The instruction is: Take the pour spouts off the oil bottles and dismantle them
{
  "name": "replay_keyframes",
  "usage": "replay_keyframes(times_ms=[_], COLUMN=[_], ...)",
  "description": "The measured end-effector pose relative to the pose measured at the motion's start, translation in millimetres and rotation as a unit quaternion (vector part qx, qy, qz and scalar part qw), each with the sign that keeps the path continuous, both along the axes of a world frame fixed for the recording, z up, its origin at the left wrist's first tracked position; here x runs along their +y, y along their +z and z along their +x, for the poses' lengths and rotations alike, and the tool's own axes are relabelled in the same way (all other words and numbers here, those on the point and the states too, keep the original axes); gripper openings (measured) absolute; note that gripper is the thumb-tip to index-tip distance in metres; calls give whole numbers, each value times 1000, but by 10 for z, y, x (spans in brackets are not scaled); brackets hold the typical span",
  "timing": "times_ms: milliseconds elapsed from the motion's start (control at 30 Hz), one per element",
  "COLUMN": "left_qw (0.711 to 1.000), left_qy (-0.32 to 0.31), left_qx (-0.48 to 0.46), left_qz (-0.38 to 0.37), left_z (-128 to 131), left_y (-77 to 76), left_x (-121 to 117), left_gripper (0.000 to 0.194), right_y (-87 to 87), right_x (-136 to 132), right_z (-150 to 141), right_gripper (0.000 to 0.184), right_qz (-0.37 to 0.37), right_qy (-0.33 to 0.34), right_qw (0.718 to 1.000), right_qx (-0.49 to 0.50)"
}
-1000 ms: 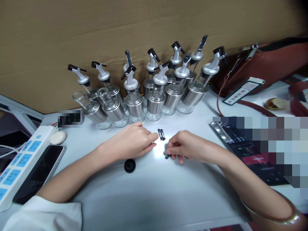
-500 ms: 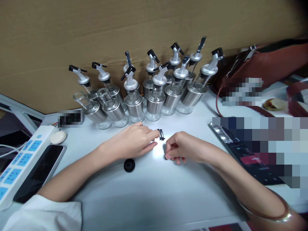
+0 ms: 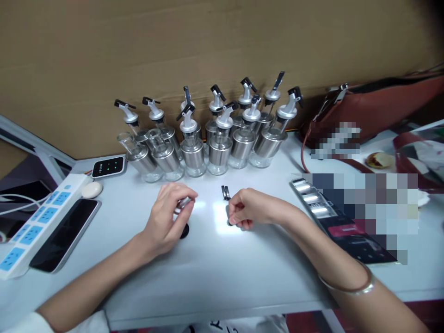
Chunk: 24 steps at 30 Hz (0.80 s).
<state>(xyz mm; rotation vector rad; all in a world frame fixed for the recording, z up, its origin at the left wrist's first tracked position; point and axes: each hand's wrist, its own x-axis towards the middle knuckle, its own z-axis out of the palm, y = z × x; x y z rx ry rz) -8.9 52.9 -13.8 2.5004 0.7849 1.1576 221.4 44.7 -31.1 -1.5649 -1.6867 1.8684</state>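
Note:
My left hand [image 3: 169,212] is closed on a small silver spout piece [image 3: 183,202], held just above the white table [image 3: 215,273]. A black round stopper [image 3: 185,230] lies on the table right below that hand, partly hidden by it. My right hand [image 3: 247,210] rests on the table with its fingers curled; a small dark part shows under its fingertips. A pair of thin black clips [image 3: 225,192] lies between the two hands, just left of my right hand. Several glass-and-steel dispenser bottles [image 3: 215,138] stand in a cluster behind.
A white-and-blue power strip [image 3: 38,222] and a black phone [image 3: 64,233] lie at the left, with a white oval object [image 3: 92,189] and a small black device [image 3: 108,167] nearby. A brown bag [image 3: 378,108] sits at the back right. Cardboard forms the backdrop.
My left hand drew back from the black clips toward the left and now pinches a silver piece above the black stopper. The view tilted, showing more of the table's front.

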Motion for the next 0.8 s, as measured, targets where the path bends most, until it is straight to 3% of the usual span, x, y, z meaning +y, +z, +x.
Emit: replay_keyframes(times_ms=[300, 467, 600, 733, 800], left_qw=[994, 978, 965, 969, 975], left_qy=[42, 113, 152, 185, 170], left_qx=[-97, -176, -215, -163, -145], left_qz=[39, 15, 10, 2, 4], left_z=[-233, -218, -201, -227, -239], left_y=[-348, -510, -555, -534, -523], left_x=[39, -2, -16, 2, 9], left_gripper=[12, 5, 4, 9, 10], right_y=[-35, -70, -57, -40, -36], right_x=[-4, 4, 6, 5, 0], right_z=[47, 60, 54, 59, 66], right_gripper=[10, 15, 15, 16, 18], right_qz=[-10, -21, -32, -43, -46], right_qy=[4, -8, -14, -17, -15], right_qw=[999, 998, 998, 998, 998], right_qx=[37, 60, 57, 48, 47])
